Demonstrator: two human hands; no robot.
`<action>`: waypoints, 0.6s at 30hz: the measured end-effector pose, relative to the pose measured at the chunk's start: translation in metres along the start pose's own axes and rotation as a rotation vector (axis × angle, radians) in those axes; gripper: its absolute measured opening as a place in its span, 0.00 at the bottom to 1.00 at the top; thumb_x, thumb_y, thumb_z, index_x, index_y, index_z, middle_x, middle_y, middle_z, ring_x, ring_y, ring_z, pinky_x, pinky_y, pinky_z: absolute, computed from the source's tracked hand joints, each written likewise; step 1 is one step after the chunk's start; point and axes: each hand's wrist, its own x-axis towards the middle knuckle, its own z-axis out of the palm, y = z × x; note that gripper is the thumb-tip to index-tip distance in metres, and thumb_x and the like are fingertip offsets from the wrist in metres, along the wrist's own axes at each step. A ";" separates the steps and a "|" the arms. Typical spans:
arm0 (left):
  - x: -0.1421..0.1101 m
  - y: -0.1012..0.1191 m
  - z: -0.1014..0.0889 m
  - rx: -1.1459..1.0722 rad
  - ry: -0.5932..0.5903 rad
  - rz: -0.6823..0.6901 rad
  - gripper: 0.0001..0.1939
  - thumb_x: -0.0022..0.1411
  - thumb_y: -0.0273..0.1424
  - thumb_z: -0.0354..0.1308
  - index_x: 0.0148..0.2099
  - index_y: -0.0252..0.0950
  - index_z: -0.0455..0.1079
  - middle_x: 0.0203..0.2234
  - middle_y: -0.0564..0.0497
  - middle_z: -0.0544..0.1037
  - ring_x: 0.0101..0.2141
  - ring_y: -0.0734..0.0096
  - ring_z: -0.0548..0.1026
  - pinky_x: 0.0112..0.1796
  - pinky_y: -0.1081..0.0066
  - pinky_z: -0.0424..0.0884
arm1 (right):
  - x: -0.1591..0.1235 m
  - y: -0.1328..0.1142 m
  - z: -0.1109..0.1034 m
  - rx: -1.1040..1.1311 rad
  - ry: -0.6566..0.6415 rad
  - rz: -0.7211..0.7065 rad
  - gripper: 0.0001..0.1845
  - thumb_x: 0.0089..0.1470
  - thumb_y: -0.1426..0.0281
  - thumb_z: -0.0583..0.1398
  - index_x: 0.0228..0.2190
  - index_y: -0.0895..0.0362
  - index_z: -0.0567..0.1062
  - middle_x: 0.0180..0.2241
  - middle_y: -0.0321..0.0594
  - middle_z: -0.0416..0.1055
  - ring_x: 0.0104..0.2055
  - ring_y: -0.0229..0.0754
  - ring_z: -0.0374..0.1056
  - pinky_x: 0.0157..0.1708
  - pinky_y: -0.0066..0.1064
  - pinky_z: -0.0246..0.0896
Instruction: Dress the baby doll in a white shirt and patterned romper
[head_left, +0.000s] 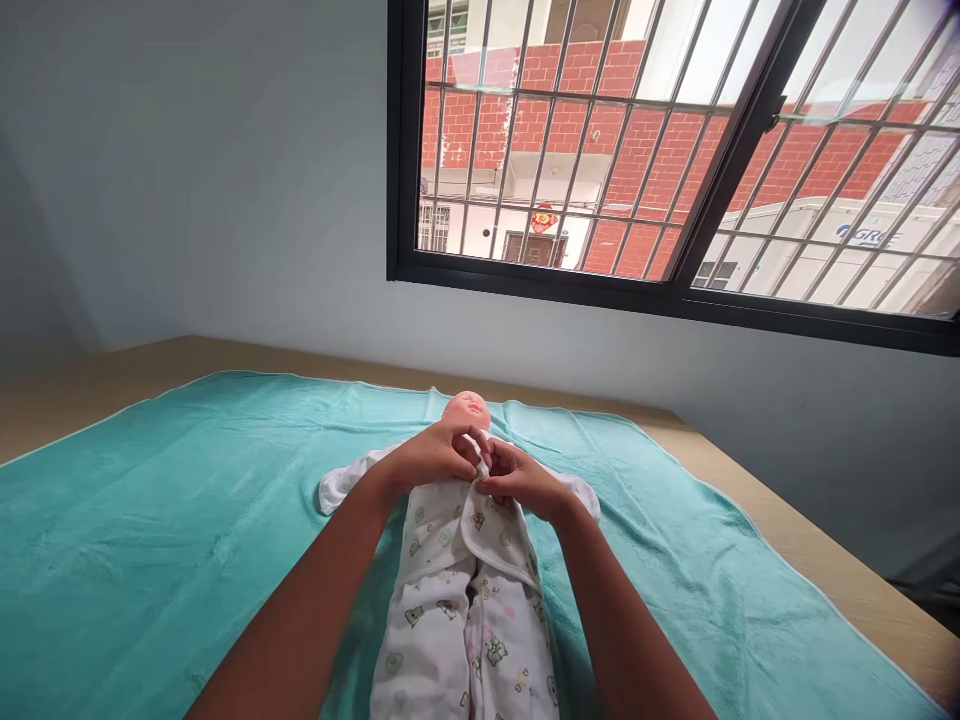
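Note:
A baby doll (468, 408) lies on its back, its head at the far end. It wears a white baby shirt (435, 525) with small printed animals, over patterned trousers (427, 640). Both sleeves stretch out sideways. At the chest, my left hand (442, 455) pinches the shirt's front edge between thumb and fingers. Close against it, my right hand (521, 478) also pinches the overlapping front flap. The fabric is drawn up slightly between them. Any fastener there is hidden by my fingers. Below my hands the flap's curved hem hangs over the trousers' waist.
A turquoise blanket (187, 540) is spread under the doll, with wrinkles in it. It covers most of a wooden table (787, 535), whose bare edge shows at the back and right. Behind stands a grey wall (225, 180) with a barred window (555, 268).

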 end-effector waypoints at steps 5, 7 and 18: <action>-0.003 0.001 -0.002 -0.009 0.017 0.013 0.14 0.50 0.29 0.64 0.42 0.37 0.73 0.34 0.51 0.80 0.37 0.65 0.76 0.37 0.70 0.68 | -0.004 -0.004 -0.002 -0.064 0.019 0.041 0.20 0.49 0.58 0.68 0.32 0.55 0.66 0.24 0.29 0.66 0.24 0.33 0.63 0.23 0.25 0.55; -0.003 0.001 -0.002 -0.004 0.018 0.017 0.15 0.50 0.30 0.65 0.43 0.38 0.73 0.33 0.51 0.80 0.36 0.66 0.76 0.37 0.70 0.67 | -0.005 -0.006 -0.002 -0.096 0.014 0.053 0.19 0.52 0.56 0.66 0.33 0.55 0.66 0.23 0.30 0.67 0.24 0.34 0.64 0.23 0.26 0.55; 0.004 -0.006 0.001 -0.031 -0.041 0.014 0.12 0.50 0.28 0.62 0.40 0.37 0.73 0.31 0.52 0.79 0.32 0.70 0.74 0.35 0.71 0.66 | -0.006 -0.006 -0.004 0.012 -0.044 0.039 0.18 0.49 0.62 0.68 0.36 0.55 0.69 0.27 0.31 0.68 0.25 0.34 0.64 0.25 0.26 0.57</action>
